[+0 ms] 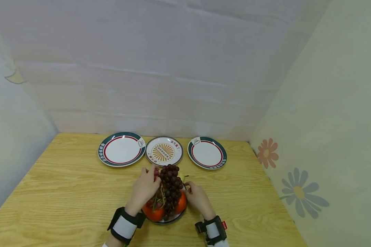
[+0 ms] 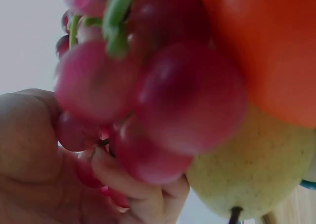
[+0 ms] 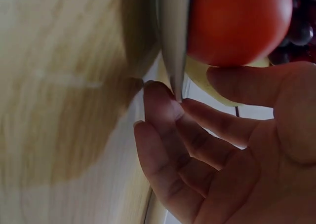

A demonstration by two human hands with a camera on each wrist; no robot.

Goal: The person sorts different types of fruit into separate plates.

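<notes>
Around the left hand (image 1: pixel 143 188), grapes (image 2: pixel 187 100) look smooth, softly sheened; the pear (image 2: pixel 252 165) beside its fingers is matt, speckled. At the right hand (image 1: pixel 199 199), a red fruit (image 3: pixel 237 24) gleams — slick-skinned — above a smooth fruit plate (image 3: pixel 174 31). Beyond both, glossy ceramic-looking plates (image 1: pixel 122 149); beneath, satiny wood-grained tabletop (image 1: pixel 241 195).
</notes>
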